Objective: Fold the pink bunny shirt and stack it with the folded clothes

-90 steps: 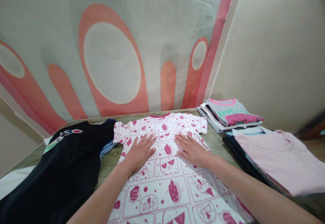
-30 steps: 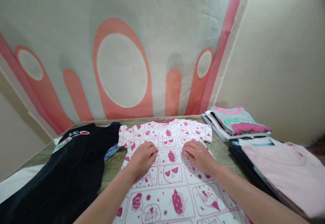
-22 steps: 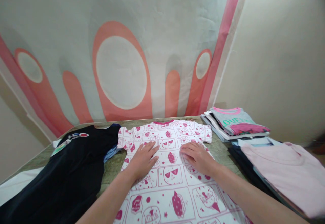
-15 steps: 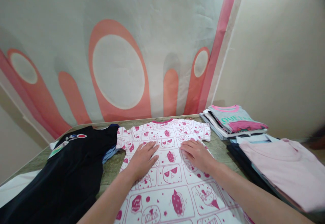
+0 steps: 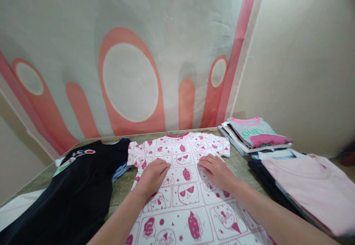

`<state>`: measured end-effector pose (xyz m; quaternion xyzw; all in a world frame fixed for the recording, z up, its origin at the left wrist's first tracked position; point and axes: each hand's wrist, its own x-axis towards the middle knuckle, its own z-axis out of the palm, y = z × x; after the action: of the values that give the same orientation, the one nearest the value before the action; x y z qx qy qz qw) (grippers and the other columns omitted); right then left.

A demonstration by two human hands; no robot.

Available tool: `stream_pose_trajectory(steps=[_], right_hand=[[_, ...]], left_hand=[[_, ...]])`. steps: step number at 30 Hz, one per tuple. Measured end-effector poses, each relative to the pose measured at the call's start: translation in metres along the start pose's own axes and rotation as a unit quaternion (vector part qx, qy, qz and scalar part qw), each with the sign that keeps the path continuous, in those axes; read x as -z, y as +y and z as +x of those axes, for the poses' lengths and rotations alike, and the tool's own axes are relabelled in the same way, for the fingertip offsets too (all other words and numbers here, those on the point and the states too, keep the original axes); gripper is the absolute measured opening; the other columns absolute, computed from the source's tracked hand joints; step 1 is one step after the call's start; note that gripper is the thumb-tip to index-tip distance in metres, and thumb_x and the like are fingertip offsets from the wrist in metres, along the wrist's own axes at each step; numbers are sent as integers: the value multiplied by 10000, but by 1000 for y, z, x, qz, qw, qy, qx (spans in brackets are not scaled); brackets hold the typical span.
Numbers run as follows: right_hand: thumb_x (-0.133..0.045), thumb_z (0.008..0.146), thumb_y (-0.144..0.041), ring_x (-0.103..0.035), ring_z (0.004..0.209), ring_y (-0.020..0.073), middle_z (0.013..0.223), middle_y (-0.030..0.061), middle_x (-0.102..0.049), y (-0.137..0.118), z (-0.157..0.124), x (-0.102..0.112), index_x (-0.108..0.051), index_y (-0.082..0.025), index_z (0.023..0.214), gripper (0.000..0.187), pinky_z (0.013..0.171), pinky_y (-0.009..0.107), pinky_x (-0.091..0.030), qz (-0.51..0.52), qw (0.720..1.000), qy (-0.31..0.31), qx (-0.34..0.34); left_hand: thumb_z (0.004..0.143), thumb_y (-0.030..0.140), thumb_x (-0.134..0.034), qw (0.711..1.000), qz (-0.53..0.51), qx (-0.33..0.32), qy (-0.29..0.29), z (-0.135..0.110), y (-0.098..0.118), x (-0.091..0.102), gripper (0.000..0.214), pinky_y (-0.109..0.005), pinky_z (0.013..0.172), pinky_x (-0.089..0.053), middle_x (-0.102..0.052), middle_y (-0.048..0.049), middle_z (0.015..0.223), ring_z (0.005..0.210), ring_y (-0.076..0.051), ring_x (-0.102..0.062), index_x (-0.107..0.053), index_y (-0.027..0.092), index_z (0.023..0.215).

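A white T-shirt with a pink cartoon print (image 5: 183, 185) lies spread flat on the table, neck toward the wall. My left hand (image 5: 153, 175) rests palm down on its chest, left of centre, with the fingers slightly bent. My right hand (image 5: 217, 171) lies palm down on the chest too, right of centre, fingers together and nearly flat. Neither hand lifts any cloth. The shirt's lower hem is out of frame.
A black garment (image 5: 72, 197) lies to the left, over a blue one. At the right stand a stack of folded shirts topped by a grey and pink one (image 5: 256, 132) and a pile topped by a pale pink shirt (image 5: 307, 185). The wooden table (image 5: 122, 184) abuts a painted wall.
Both hands stayed on the shirt's chest. The fingers lay stretched out half a second ago and are now drawn back a little, the left ones more bent. The view shifted slightly.
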<state>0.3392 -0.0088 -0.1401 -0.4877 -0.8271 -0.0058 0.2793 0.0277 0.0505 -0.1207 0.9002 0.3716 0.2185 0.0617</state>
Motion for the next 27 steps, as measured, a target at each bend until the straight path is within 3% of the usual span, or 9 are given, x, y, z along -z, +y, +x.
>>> stream_pose_trajectory(steps=[5, 11, 18, 24, 27], right_hand=[[-459, 971, -242, -553, 973, 222, 1008, 63, -656, -3, 1, 0, -625, -223, 1142, 239, 897, 398, -423, 4, 1000, 7, 5], [-456, 970, -236, -549, 966, 218, 979, 64, -648, -3, 0, 1, -676, -227, 975, 219, 867, 379, -423, 6, 1000, 6, 9], [-472, 970, -266, -558, 1049, 218, 1148, 60, -647, -3, -1, 0, -647, -261, 1141, 245, 916, 400, -404, 12, 999, 1, 30], [-464, 973, -252, -560, 969, 206, 1015, 68, -659, 0, 0, -1, -656, -210, 962, 197, 870, 372, -430, 24, 999, 17, 30], [-493, 962, -246, -554, 971, 207, 1017, 57, -657, 0, 0, -2, -644, -212, 971, 155, 877, 375, -426, 18, 999, 14, 22]], left_hand=[[945, 264, -460, 1000, 1, -12, -9, 1, 12, 9, 261, -321, 797, -488, -653, -62, 907, 873, -200, -609, -716, 242, 990], [924, 241, -478, 999, 31, -21, -19, 3, 12, 8, 278, -373, 910, -471, -636, -83, 1130, 1036, -232, -588, -687, 244, 1108], [911, 271, -520, 999, 17, -32, -35, 0, 5, 1, 424, -436, 1014, -429, -607, -106, 1271, 1163, -261, -545, -544, 210, 1330], [934, 240, -489, 999, -13, -42, -4, 2, 9, 4, 223, -368, 935, -471, -638, -91, 1110, 1052, -225, -578, -699, 206, 1001], [941, 235, -486, 999, -18, -43, -4, 3, 10, 4, 229, -361, 900, -487, -660, -86, 1050, 993, -215, -597, -685, 196, 1048]])
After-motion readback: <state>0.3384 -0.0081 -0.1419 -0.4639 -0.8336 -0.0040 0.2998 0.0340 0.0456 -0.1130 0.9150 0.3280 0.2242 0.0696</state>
